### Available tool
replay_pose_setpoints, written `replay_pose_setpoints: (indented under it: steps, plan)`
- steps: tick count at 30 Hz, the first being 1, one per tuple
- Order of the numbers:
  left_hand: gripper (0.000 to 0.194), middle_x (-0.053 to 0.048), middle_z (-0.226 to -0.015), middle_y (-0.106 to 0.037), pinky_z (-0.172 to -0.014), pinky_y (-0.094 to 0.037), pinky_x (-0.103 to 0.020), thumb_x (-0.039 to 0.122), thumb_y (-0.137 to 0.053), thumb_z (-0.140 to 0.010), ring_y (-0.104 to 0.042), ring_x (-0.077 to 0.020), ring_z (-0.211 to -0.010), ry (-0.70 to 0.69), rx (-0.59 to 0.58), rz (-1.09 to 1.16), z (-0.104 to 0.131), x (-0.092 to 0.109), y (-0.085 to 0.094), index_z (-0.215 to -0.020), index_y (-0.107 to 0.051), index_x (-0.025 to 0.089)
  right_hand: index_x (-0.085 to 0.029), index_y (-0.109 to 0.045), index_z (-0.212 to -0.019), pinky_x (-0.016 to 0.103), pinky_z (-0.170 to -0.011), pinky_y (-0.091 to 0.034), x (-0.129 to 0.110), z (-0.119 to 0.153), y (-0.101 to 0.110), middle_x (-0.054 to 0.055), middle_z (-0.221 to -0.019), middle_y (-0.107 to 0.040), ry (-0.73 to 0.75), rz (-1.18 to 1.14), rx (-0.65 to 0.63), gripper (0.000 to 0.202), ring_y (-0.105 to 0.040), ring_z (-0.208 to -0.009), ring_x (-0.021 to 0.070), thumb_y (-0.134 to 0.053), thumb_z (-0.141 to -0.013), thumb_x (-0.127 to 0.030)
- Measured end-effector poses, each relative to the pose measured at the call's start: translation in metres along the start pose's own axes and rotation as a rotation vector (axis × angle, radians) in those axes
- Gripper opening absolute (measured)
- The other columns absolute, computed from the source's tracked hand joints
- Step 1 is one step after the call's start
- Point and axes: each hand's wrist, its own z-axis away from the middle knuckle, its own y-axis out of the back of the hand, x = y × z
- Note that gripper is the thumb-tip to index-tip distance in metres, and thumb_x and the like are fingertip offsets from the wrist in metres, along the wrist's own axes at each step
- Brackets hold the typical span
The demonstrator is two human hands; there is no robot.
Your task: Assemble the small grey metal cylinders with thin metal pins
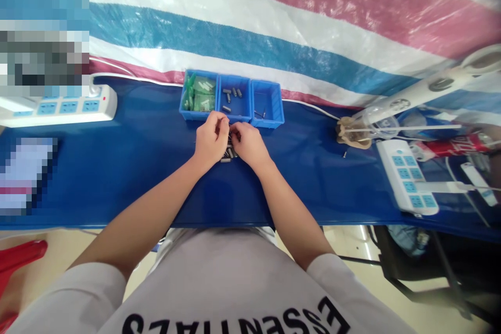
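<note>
My left hand (212,139) is closed in a pinch just in front of the blue bins, and whatever its fingertips hold is too small to make out. Close beside it, my right hand (249,142) has its fingers curled together over a small pile of metal cylinders and pins (227,155) on the blue table. The fingers partly hide this pile. Behind my hands stand three joined blue bins. Green packets with small pale pieces fill the left bin (189,115). Several grey metal cylinders lie in the middle bin (242,114), and a few thin pins in the right bin (276,109).
A white power strip (105,104) and a blurred-out phone (23,175) lie to the left. On the right are a cardboard roll (354,133), a loose screw (345,154), another power strip (395,177) and a red can (462,145). A striped plastic sheet (250,47) hangs behind the table.
</note>
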Motion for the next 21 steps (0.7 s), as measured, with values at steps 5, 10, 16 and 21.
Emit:
replay_pose_setpoints:
  steps: [5,10,16,21]
  plan:
    - [0.021,0.001,-0.072,-0.061,-0.068,-0.045,-0.024,0.036,-0.047,-0.101,-0.058,-0.0115,-0.065,0.009,-0.008,-0.002,0.0012,0.0,-0.0007,-0.094,-0.059,0.02,-0.016,-0.066,-0.099,0.032,-0.083,-0.047,-0.0007,0.0005,-0.002,0.007,-0.09,-0.066,-0.019,-0.018,0.015,0.02,-0.06,-0.088,0.0206,-0.051,-0.086,-0.011]
    - [0.022,0.001,-0.072,-0.061,-0.066,-0.044,-0.024,0.037,-0.047,-0.101,-0.058,-0.0114,-0.064,0.018,-0.011,0.005,0.0015,0.0,-0.0004,-0.093,-0.06,0.02,-0.017,-0.066,-0.099,0.031,-0.081,-0.048,-0.0035,0.0007,-0.0016,0.007,-0.088,-0.067,-0.052,-0.019,0.01,0.023,-0.061,-0.085,0.0199,-0.051,-0.083,-0.008]
    - [0.023,0.0,-0.073,-0.062,-0.067,-0.044,-0.024,0.037,-0.047,-0.101,-0.057,-0.0112,-0.063,0.008,-0.007,0.0,0.0012,-0.001,-0.0006,-0.093,-0.06,0.02,-0.018,-0.066,-0.099,0.03,-0.081,-0.049,-0.0059,0.0017,-0.0035,0.007,-0.091,-0.068,-0.088,-0.035,0.037,0.026,-0.062,-0.084,0.0187,-0.05,-0.081,-0.007]
    - [0.021,0.0,-0.073,-0.063,-0.067,-0.044,-0.024,0.035,-0.048,-0.101,-0.057,-0.0111,-0.064,0.007,-0.005,-0.004,0.0011,-0.0006,-0.001,-0.093,-0.06,0.02,-0.018,-0.066,-0.094,0.03,-0.081,-0.049,-0.0056,0.0025,-0.004,0.006,-0.089,-0.068,-0.072,-0.055,0.048,0.025,-0.062,-0.083,0.0179,-0.05,-0.079,-0.006]
